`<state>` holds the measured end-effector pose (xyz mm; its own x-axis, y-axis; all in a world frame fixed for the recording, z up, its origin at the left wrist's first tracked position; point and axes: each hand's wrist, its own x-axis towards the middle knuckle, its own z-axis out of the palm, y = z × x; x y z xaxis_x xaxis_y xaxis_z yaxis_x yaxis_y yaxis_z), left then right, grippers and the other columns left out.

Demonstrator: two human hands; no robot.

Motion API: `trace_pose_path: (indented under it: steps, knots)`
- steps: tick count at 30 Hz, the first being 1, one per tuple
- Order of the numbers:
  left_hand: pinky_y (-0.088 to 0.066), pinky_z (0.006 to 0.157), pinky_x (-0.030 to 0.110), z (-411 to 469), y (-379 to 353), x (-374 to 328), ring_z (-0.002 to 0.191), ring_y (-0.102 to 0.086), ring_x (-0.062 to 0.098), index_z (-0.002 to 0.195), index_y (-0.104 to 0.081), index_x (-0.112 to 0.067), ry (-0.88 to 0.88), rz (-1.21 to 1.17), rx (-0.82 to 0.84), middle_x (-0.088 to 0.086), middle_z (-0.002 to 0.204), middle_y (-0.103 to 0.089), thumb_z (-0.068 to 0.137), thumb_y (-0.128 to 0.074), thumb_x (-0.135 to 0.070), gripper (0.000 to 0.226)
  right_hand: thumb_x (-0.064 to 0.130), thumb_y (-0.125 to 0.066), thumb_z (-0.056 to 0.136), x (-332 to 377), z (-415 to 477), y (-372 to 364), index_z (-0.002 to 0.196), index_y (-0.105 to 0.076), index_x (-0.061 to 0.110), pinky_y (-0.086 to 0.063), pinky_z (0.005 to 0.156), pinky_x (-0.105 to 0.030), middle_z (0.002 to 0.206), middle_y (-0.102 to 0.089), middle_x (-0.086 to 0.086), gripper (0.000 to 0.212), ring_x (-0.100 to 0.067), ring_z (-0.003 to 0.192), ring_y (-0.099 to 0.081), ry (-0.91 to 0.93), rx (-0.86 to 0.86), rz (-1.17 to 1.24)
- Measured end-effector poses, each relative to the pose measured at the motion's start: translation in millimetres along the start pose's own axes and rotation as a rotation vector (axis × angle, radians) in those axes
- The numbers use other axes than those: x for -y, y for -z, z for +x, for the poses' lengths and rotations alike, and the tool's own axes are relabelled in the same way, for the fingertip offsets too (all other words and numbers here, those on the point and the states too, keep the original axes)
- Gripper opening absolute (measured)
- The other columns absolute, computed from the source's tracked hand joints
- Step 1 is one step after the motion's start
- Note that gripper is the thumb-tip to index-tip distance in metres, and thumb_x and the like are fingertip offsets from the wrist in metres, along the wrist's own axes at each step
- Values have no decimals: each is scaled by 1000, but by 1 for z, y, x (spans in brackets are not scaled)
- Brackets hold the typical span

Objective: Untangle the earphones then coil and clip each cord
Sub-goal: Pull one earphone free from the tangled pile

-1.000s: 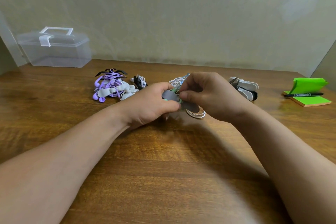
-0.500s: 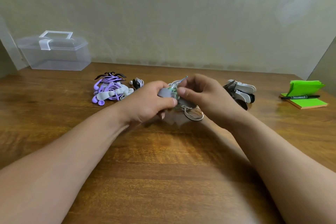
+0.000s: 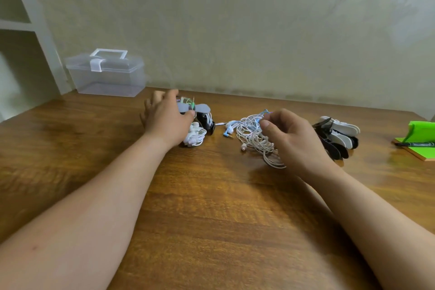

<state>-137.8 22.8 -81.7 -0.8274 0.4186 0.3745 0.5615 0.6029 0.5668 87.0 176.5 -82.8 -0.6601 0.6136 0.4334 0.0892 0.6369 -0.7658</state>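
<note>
My left hand (image 3: 164, 120) grips a green earphone coil wrapped in a grey clip (image 3: 193, 108), holding it at the far left over a pile of finished coils. In that pile lie a white coil (image 3: 195, 136) and a black coil (image 3: 207, 122). My right hand (image 3: 290, 140) hovers with loosely curled fingers over a tangle of white earphones (image 3: 250, 133); it holds nothing that I can see. A blue plug (image 3: 227, 134) sticks out of the tangle's left side. Spare black and white clips (image 3: 339, 136) lie heaped to the right of my right hand.
A clear plastic box (image 3: 106, 73) with a white latch stands at the back left against the wall. A green sticky-note pad (image 3: 421, 129) with a black marker (image 3: 415, 144) on it lies at the far right. The wooden table (image 3: 211, 207) stretches towards me.
My hands have parted. The left hand carried the grey-clipped green coil left to the finished pile. The right hand let go of it and moved right over the white tangle.
</note>
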Motion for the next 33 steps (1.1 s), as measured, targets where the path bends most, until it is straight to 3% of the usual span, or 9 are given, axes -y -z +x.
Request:
trace_pose_path:
  steps: [3, 7, 11, 15, 18, 21, 26, 29, 33]
  knots:
    - [-28, 112, 48, -4, 3, -5, 139, -31, 31, 153, -40, -34, -86, 19, -57, 3, 147, -37, 93, -69, -35, 67, 35, -64, 102, -5, 4, 2, 93, -69, 26, -45, 64, -27, 83, -72, 4, 13, -4, 65, -58, -22, -55, -29]
    - [-25, 110, 44, -9, 2, -13, 137, -27, 26, 148, -45, -39, -190, 15, -5, -3, 144, -37, 89, -62, -18, 65, 34, -64, 102, -7, 6, 6, 93, -69, 24, -47, 68, -30, 84, -72, 2, 15, -14, 77, -65, -37, -80, -33]
    - [-25, 109, 42, -15, 5, -21, 135, -31, 25, 148, -47, -35, -245, 6, -35, -4, 144, -38, 88, -59, -19, 64, 35, -63, 103, -5, 7, 4, 94, -69, 25, -46, 64, -29, 84, -72, 3, 15, -4, 67, -59, -32, -69, -39]
    - [-31, 110, 41, -33, -2, -44, 130, -41, 25, 138, -59, -27, -395, -76, -98, -2, 136, -49, 90, -62, -24, 49, 31, -62, 103, -12, 15, 8, 100, -71, 23, -55, 76, -39, 87, -72, 3, 13, -17, 82, -68, -79, -155, -1]
    - [-45, 100, 33, -47, -13, -66, 115, -56, 15, 120, -70, -23, -457, -244, 61, -5, 119, -62, 94, -63, -22, 27, 24, -56, 104, -22, 23, 18, 107, -71, 20, -58, 82, -46, 91, -73, 3, 15, -11, 79, -67, -176, -262, 79]
    - [-48, 83, 26, -52, -25, -82, 102, -62, 12, 118, -69, -22, -375, -272, 308, -6, 112, -65, 99, -60, -24, 21, 13, -47, 103, -30, 27, 26, 111, -70, 20, -57, 80, -41, 93, -74, 4, 25, -11, 81, -66, -223, -314, 42]
    - [-49, 92, 37, -56, -41, -88, 107, -59, 21, 122, -57, -24, -362, -139, 272, -3, 121, -52, 98, -59, -31, 26, 9, -46, 101, -27, 27, 31, 112, -66, 19, -46, 74, -30, 100, -72, 2, 25, -19, 85, -64, -190, -310, -95]
    - [-52, 87, 44, -59, -46, -93, 101, -59, 25, 114, -53, -29, -380, -112, 248, -5, 111, -54, 95, -58, -35, 21, 12, -47, 97, -24, 25, 40, 109, -66, 20, -49, 73, -34, 92, -69, -1, 24, -28, 87, -64, -181, -200, -343]
    - [-48, 84, 36, -60, -55, -97, 109, -60, 25, 123, -58, -36, -400, 10, 321, -3, 115, -61, 93, -60, -48, 32, 21, -55, 94, -20, 23, 41, 116, -69, 37, -49, 82, -34, 110, -62, 1, 31, -24, 97, -63, -236, 140, -585]
